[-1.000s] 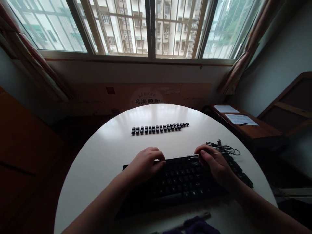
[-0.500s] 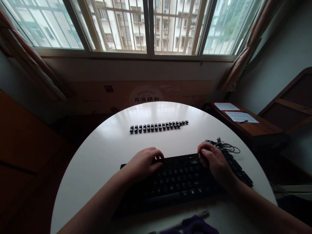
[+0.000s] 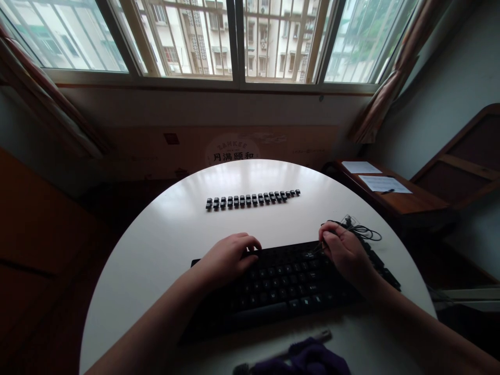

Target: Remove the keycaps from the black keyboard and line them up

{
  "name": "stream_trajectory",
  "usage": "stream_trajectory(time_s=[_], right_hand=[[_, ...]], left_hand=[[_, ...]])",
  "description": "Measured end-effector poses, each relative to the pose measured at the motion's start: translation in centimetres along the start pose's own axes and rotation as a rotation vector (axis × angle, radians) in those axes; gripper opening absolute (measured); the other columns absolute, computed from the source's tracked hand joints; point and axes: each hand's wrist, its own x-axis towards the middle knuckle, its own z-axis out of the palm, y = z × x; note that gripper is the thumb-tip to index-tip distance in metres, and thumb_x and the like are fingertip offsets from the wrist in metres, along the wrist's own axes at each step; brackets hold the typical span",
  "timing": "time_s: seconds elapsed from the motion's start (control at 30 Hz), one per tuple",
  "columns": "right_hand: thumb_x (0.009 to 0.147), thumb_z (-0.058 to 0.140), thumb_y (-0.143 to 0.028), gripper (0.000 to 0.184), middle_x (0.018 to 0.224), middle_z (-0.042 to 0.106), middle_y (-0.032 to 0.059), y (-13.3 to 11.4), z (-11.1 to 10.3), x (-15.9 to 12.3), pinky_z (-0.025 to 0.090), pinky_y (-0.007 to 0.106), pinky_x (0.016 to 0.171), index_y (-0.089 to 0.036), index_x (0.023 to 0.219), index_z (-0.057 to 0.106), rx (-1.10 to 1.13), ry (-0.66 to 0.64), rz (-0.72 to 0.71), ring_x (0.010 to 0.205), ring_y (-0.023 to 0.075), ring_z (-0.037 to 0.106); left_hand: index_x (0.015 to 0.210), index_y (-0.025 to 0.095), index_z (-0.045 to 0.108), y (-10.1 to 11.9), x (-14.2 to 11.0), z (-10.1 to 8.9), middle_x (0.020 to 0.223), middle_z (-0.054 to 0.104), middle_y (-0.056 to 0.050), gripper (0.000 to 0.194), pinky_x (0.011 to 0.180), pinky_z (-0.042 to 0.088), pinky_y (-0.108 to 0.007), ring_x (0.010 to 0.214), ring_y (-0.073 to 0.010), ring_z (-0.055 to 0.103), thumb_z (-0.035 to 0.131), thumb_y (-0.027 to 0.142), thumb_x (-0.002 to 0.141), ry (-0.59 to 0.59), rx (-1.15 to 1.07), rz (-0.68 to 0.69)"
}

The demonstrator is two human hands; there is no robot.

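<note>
Keyboard point(image 3: 275, 283) on white table point(image 3: 156, 250), barred window point(image 3: 277, 47)

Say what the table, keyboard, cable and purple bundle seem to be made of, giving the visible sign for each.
Table: perhaps laminate or painted board, glossy white; it reflects window light.
Keyboard: likely hard plastic, black, fairly matte; its keys show little shine.
Cable: probably plastic or rubber outside; thin black loops.
Purple bundle: probably fabric, dull; soft folds show.

Barred window point(image 3: 234, 41) between bunched curtains point(image 3: 385, 101)
</note>
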Motion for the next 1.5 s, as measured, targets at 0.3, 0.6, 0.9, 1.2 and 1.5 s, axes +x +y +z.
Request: stream_trajectory(time_s=[0.3, 0.6, 0.9, 1.2, 1.5], right_hand=[[0.091, 0.044, -0.029, 0.018, 0.051, 0.042, -0.0058, 0.1, 0.0, 0.6, 0.030, 0.022, 0.042, -0.020, 0.078, 0.053, -0.208, 0.002, -0.077, 0.043, 0.0110, 0.039], [0.093, 0.040, -0.028, 0.020, 0.053, 0.043, -0.0056, -0.1, 0.4, 0.2, 0.031, 0.024, 0.045, -0.022, 0.077, 0.052, -0.351, -0.080, -0.128, 0.044, 0.0120, 0.039], [0.093, 0.039, -0.029, 0.020, 0.056, 0.051, -0.0031, -0.9, 0.9, -0.8, 0.035, 0.029, 0.057, -0.022, 0.080, 0.052, -0.588, -0.112, -0.303, 0.050, 0.0159, 0.049], [0.095, 0.039, -0.027, 0.021, 0.053, 0.044, -0.0049, -0.3, 0.7, -0.8, 0.034, 0.027, 0.052, -0.022, 0.078, 0.051, -0.427, -0.063, -0.286, 0.047, 0.0141, 0.043], [0.092, 0.040, -0.028, 0.020, 0.051, 0.040, -0.0065, -0.4, 0.6, -0.1, 0.030, 0.023, 0.040, -0.022, 0.074, 0.047, -0.010, 0.110, -0.101, 0.043, 0.0117, 0.038]], left_hand=[[0.105, 0.024, 0.068, 0.3, 0.1, -0.1, 0.106, 0.068, -0.004, 0.020, 0.087, 0.050, -0.037, 0.098, -0.0233, 0.063, 0.058, 0.022, 0.088, 0.000, 0.011, 0.006], [0.103, 0.024, 0.068, 0.4, 0.1, -0.1, 0.104, 0.069, -0.004, 0.020, 0.087, 0.051, -0.036, 0.098, -0.0234, 0.064, 0.057, 0.022, 0.087, 0.008, 0.011, 0.007], [0.103, 0.024, 0.068, 0.2, 0.1, -0.2, 0.104, 0.069, -0.005, 0.020, 0.086, 0.051, -0.036, 0.097, -0.0231, 0.064, 0.057, 0.023, 0.087, 0.009, 0.003, 0.018], [0.103, 0.024, 0.069, 0.4, 0.1, -0.3, 0.103, 0.069, -0.005, 0.020, 0.086, 0.051, -0.036, 0.097, -0.0235, 0.064, 0.058, 0.021, 0.087, 0.012, 0.002, 0.013], [0.103, 0.024, 0.069, 0.4, 0.1, -0.3, 0.103, 0.069, -0.005, 0.021, 0.085, 0.051, -0.035, 0.096, -0.0230, 0.064, 0.058, 0.020, 0.086, 0.006, 0.008, 0.017]])
